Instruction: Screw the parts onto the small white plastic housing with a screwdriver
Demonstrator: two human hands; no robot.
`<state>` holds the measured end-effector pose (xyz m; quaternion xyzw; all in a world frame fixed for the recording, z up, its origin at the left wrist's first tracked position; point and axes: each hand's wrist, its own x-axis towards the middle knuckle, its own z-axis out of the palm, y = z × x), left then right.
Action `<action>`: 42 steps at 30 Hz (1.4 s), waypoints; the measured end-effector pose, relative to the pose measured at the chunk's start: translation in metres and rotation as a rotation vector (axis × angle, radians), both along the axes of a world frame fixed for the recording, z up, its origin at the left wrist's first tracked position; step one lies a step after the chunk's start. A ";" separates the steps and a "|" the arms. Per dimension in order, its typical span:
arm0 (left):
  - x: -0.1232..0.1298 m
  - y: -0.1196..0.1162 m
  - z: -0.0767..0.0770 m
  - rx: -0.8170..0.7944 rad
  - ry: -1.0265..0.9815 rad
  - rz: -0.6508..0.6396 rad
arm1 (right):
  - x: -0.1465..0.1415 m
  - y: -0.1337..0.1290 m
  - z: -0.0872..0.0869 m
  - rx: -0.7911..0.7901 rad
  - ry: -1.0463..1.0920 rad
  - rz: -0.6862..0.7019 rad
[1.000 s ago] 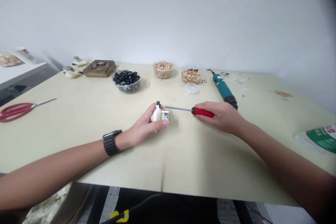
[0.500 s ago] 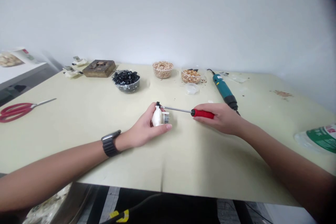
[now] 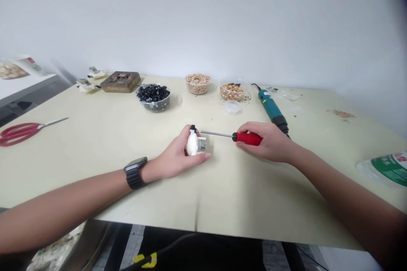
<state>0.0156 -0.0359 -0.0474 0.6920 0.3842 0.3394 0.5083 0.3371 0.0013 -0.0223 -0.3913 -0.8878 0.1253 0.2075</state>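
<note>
Screwdriver against white part

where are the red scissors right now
In the head view, the scissors lie at the far left of the table, nearer the person than the brown box.

Head view (just 1), forward and down.

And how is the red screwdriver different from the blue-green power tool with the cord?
The red screwdriver is in the right hand, but the blue-green power tool lies on the table. The screwdriver has a long, thin metal shaft showing, while the power tool looks thick and chunky. The power tool has a dark cord, but no cord shows on the screwdriver. Both are long tools.
</note>
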 end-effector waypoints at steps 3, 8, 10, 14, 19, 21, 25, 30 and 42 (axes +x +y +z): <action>0.000 0.001 0.001 0.004 -0.003 -0.002 | 0.000 0.000 -0.001 0.034 0.009 0.022; 0.000 0.001 0.003 -0.028 -0.021 -0.013 | 0.002 0.002 -0.004 0.127 -0.007 0.023; 0.000 0.001 0.003 -0.039 -0.028 -0.018 | 0.004 0.002 -0.005 0.167 -0.028 0.021; -0.001 0.001 0.002 -0.032 -0.037 -0.013 | 0.005 0.001 -0.004 0.225 -0.062 0.040; -0.002 0.002 0.001 -0.015 -0.034 -0.032 | 0.004 0.001 -0.005 0.230 -0.067 0.044; -0.002 0.002 0.001 -0.013 -0.036 -0.045 | 0.004 0.002 -0.005 0.215 -0.059 0.043; -0.003 0.001 0.002 -0.022 -0.041 -0.083 | 0.005 0.001 -0.003 0.145 -0.033 0.029; -0.006 0.002 0.002 -0.004 0.020 -0.119 | 0.004 -0.001 0.003 0.017 -0.040 -0.006; -0.008 0.001 0.009 0.068 0.106 -0.186 | 0.006 0.000 0.011 -0.191 0.010 0.018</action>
